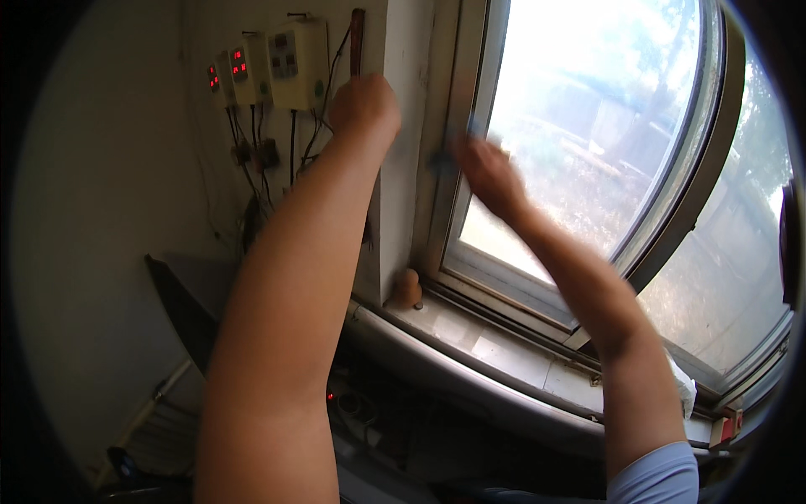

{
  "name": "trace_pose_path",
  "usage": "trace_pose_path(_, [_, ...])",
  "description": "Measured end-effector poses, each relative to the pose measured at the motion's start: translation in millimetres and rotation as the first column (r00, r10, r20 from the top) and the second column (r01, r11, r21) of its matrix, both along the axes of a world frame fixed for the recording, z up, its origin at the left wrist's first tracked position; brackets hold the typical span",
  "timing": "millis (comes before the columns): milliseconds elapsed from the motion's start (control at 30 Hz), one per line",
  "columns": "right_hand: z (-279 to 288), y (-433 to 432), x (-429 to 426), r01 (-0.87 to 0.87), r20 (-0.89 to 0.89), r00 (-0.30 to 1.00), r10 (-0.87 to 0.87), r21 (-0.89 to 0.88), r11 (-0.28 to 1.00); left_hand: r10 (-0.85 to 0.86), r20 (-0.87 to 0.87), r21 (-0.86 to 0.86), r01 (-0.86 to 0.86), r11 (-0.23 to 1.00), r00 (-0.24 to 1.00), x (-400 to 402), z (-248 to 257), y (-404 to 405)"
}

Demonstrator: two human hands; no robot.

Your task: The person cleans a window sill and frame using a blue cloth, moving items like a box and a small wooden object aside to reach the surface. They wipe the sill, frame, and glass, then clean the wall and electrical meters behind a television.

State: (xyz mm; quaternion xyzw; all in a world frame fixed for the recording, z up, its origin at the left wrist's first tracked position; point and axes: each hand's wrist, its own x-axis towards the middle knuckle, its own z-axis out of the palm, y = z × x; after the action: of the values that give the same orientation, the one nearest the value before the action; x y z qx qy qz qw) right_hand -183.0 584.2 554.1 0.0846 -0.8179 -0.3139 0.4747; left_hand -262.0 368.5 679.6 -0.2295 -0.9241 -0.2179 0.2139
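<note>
My left hand (366,108) is raised to the corner of the wall beside the window, its fingers curled. A narrow reddish-brown strip (357,41) stands upright right above it; whether the hand grips it cannot be told. My right hand (491,173), blurred, is at the left side of the window's metal frame (454,189). Something small and blue (446,160) shows at its fingers, too smeared to name, and the hand looks closed around it. Behind the right hand lies the bright window pane (579,138).
On the left wall hang several control boxes (296,63), some with red digits, cables dangling below. A rounded brown object (408,288) stands on the tiled windowsill (504,346). A white crumpled item (683,387) and a red-and-tan block (727,428) are at the right. A rack (151,419) stands low left.
</note>
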Motion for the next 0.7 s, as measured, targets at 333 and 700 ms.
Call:
trace_pose_path(333, [1.0, -30.9, -19.6, 0.089, -0.135, 0.986, -0.102, -0.099, 0.991, 0.02, -0.095, 0.015, -0.019, 1.0, 0.995, -7.1, -6.0, 5.5])
trace_pose_path(700, [-173.7, -5.7, 29.4, 0.06, 0.462, 0.88, -0.105, 0.112, 0.992, 0.002, -0.047, -0.01, -0.002, 1.0, 0.999, 5.5, -0.1, -0.9])
